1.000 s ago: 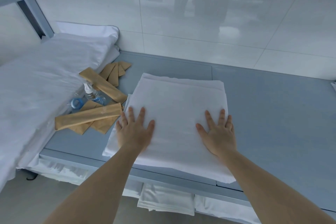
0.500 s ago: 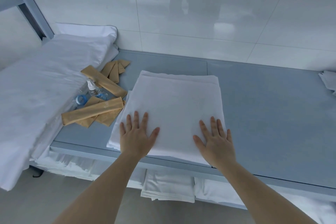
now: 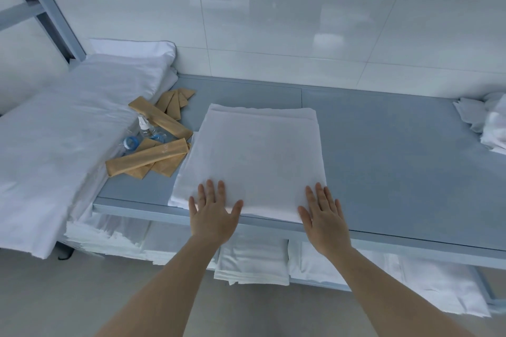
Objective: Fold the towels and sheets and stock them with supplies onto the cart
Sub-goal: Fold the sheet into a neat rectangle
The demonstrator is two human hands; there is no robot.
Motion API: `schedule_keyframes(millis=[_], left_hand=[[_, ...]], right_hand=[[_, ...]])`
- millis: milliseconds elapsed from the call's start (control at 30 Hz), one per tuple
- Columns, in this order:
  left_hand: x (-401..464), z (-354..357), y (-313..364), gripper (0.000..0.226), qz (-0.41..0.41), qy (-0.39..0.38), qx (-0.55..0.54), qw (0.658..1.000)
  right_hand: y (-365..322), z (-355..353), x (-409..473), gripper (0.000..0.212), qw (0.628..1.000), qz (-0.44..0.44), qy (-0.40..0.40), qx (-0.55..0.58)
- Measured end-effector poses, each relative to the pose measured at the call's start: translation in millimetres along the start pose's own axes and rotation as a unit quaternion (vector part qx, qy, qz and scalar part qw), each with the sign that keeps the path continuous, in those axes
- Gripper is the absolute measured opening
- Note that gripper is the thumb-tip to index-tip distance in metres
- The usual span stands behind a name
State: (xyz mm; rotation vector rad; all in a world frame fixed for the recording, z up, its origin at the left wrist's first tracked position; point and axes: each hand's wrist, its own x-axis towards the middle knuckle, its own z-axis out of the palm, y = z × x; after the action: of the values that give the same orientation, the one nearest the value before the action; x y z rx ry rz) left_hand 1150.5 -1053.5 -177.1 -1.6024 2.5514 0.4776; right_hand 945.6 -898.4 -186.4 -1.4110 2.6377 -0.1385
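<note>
Folded white sheet point(image 3: 257, 156) lies on grey desk point(image 3: 397, 161). Left hand point(image 3: 212, 212) and right hand point(image 3: 323, 216) flat, fingers spread, fingertips on sheet's near edge. Tan packets point(image 3: 147, 161) just left of sheet.

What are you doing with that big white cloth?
A person is folding linens. Both hands, the left hand and the right hand, lie flat and open on the near edge of a folded white sheet on the grey shelf top. Tan packets and small bottles sit to its left, with more folded linens on the shelf below.
</note>
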Motion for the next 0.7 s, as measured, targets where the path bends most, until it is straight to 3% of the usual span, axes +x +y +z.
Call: schedule_keyframes(millis=[167, 367, 700], left_hand=[[-51, -13, 19, 0.074, 0.041, -0.038, -0.015, 0.998], [-104, -32, 62, 0.068, 0.104, 0.072, -0.030, 0.992], [-150, -36, 167, 0.064, 0.205, 0.104, -0.031, 0.973]], right_hand=[[8, -29, -47, 0.060, 0.999, -0.002, -0.039, 0.024], [12, -77, -96, 0.056, 0.996, 0.026, 0.060, 0.064], [82, -121, -154, 0.047, 0.979, 0.102, 0.134, 0.112]])
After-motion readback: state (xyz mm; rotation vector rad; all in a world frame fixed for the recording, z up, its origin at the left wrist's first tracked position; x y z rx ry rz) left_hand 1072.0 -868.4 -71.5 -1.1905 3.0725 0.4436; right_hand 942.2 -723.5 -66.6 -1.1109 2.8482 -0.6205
